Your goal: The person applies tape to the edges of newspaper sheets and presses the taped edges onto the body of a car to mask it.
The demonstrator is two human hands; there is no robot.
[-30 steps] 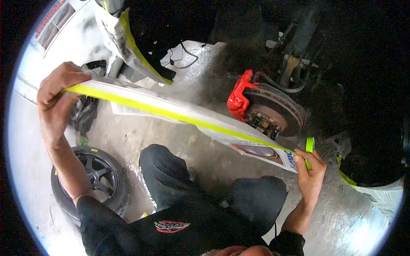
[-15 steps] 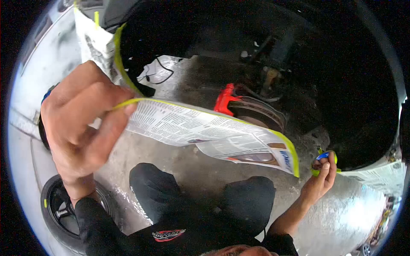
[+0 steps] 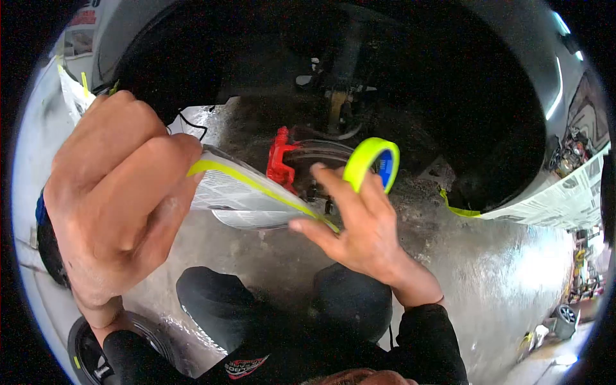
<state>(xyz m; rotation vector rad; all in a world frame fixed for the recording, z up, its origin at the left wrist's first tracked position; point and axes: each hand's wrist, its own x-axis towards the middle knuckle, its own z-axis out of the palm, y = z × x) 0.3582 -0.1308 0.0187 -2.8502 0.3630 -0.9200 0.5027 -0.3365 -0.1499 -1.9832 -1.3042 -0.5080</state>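
Note:
At the left, my left hand (image 3: 122, 199) pinches one end of a newspaper sheet (image 3: 240, 189) between thumb and fingers. Yellow-green tape runs along the sheet's upper edge, and the paper hangs below it. My right hand (image 3: 369, 234) is at the other end of the sheet, thumb and index finger apart by the taped edge. A roll of yellow-green masking tape (image 3: 362, 160) with a blue core is carried on the fingers of this hand. Just behind the paper are a red brake caliper (image 3: 280, 160) and a brake disc (image 3: 321, 151), partly covered by my right hand.
The dark wheel arch (image 3: 475, 122) of a car surrounds the brake. More newspaper (image 3: 552, 202) is taped along its right side, and another piece (image 3: 74, 93) at the left. A wheel (image 3: 80, 333) lies on the floor at lower left. Assorted items stand along the far right.
My right hand has moved left and up from the arch's right edge to the sheet's free end, bringing the tape roll. My left hand still holds the newspaper; the view has shifted right.

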